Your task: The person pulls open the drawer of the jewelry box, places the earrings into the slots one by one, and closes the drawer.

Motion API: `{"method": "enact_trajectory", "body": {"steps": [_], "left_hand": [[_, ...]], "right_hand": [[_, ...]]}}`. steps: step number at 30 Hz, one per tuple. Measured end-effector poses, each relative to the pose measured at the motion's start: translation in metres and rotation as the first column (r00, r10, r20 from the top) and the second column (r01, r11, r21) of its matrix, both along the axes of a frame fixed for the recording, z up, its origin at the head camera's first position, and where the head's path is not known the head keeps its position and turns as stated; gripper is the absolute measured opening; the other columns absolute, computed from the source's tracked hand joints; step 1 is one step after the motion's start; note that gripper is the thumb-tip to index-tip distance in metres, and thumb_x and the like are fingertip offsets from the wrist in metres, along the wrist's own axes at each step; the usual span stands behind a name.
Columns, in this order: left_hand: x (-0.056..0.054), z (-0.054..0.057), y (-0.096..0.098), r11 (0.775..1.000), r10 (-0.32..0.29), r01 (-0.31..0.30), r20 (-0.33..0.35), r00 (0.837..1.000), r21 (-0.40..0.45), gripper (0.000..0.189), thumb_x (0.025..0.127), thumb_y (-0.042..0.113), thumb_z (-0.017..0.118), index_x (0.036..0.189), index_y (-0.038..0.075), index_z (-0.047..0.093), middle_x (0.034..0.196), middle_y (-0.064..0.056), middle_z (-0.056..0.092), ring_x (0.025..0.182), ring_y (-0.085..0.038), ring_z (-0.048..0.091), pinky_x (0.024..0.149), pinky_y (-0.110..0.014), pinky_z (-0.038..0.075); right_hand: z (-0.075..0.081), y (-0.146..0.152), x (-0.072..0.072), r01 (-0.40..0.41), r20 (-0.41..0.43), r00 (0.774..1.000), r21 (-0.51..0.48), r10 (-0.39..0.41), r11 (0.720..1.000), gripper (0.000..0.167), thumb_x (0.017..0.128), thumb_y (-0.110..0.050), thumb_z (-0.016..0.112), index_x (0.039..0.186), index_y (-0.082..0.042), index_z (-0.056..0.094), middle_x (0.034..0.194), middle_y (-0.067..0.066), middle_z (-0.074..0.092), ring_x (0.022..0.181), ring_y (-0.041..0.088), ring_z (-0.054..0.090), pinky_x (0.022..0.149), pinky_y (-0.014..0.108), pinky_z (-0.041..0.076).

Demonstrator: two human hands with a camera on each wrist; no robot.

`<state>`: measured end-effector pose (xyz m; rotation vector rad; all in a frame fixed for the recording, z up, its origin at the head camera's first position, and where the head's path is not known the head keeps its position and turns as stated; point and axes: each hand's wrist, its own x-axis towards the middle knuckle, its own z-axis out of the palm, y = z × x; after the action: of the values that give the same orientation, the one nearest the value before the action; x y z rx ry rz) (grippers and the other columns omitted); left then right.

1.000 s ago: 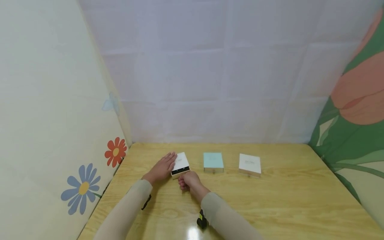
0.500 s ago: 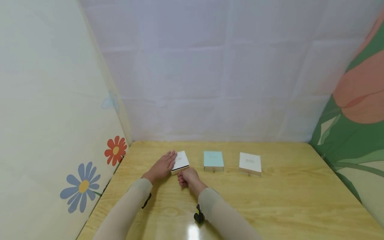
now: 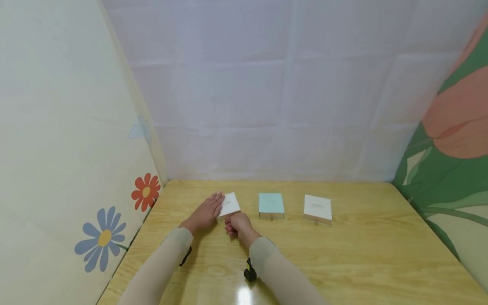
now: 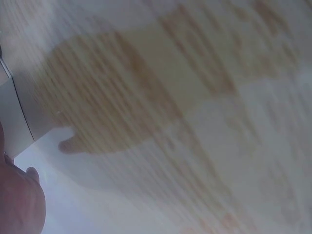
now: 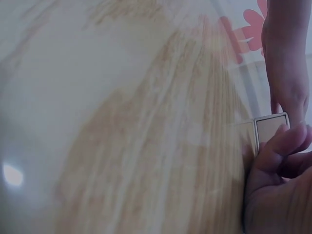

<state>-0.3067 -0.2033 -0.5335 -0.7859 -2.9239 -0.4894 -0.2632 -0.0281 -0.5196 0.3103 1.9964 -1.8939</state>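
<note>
A small white drawer box (image 3: pixel 230 205) lies at the left of the row on the wooden table. My left hand (image 3: pixel 206 212) rests on its top and left side with the fingers stretched out. At the box's front edge, my right hand (image 3: pixel 239 224) has its fingers curled, thumb and forefinger together against the drawer front. In the right wrist view the drawer front (image 5: pixel 271 128) sits flush inside its sleeve, and the curled right fingers (image 5: pixel 282 151) cover its lower part. Whatever lies between these fingertips is hidden. The left wrist view catches the side of the box (image 4: pixel 17 114).
To the right stand a light blue drawer box (image 3: pixel 271 204) and another white drawer box (image 3: pixel 317 207), both with small tabs in front. A plain pale cloth (image 3: pixel 267 106) hangs behind the table (image 3: pixel 362 254). Flower-printed cloths flank it on both sides.
The drawer of the left white box has slid in: its dark inside showed a second ago, then only a thin black line, now nothing. My right hand moved slightly forward; the left stayed put.
</note>
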Motion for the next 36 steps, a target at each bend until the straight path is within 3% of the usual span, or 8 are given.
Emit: {"method": "enact_trajectory", "body": {"steps": [6, 22, 29, 36], "left_hand": [[-0.001, -0.003, -0.001, 1.0, -0.003, 0.002, -0.019, 1.0, -0.017, 0.054, 0.112, 0.029, 0.03, 0.159, 0.003, 0.028, 0.166, -0.013, 0.023, 0.154, -0.033, 0.02, 0.127, -0.046, 0.018], [0.005, 0.004, 0.0, 1.0, -0.003, 0.003, 0.002, 1.0, 0.014, 0.054, 0.112, 0.028, 0.032, 0.158, 0.001, 0.029, 0.166, -0.015, 0.025, 0.154, -0.035, 0.019, 0.127, -0.048, 0.018], [0.007, 0.001, 0.0, 0.999, 0.011, -0.012, 0.009, 1.0, 0.032, 0.053, 0.112, 0.028, 0.033, 0.158, 0.002, 0.031, 0.165, -0.014, 0.026, 0.154, -0.035, 0.021, 0.126, -0.049, 0.019], [0.008, 0.009, 0.002, 0.999, 0.018, -0.018, 0.016, 1.0, 0.026, 0.053, 0.112, 0.027, 0.034, 0.158, 0.002, 0.03, 0.166, -0.014, 0.026, 0.154, -0.035, 0.021, 0.126, -0.05, 0.019]], "right_hand": [[0.0, 0.0, 0.003, -0.004, -0.034, 0.999, -0.002, 0.004, 1.0, 0.023, 0.097, 0.0, 0.05, 0.08, -0.001, 0.065, 0.054, -0.003, 0.054, 0.043, 0.002, 0.049, 0.041, 0.014, 0.045], [0.002, 0.002, 0.007, -0.041, -0.029, 0.999, -0.009, 0.04, 0.999, 0.02, 0.098, -0.002, 0.049, 0.088, 0.002, 0.065, 0.055, 0.0, 0.057, 0.044, 0.005, 0.052, 0.042, 0.018, 0.05], [0.0, 0.002, 0.011, -0.055, -0.019, 0.998, -0.015, 0.055, 0.998, 0.017, 0.099, -0.005, 0.052, 0.093, 0.004, 0.066, 0.057, 0.001, 0.058, 0.044, 0.006, 0.054, 0.043, 0.019, 0.051], [0.004, 0.003, 0.009, -0.059, -0.03, 0.998, -0.006, 0.059, 0.998, 0.017, 0.099, -0.005, 0.052, 0.095, 0.003, 0.066, 0.058, 0.001, 0.059, 0.044, 0.006, 0.053, 0.043, 0.019, 0.052]]}}
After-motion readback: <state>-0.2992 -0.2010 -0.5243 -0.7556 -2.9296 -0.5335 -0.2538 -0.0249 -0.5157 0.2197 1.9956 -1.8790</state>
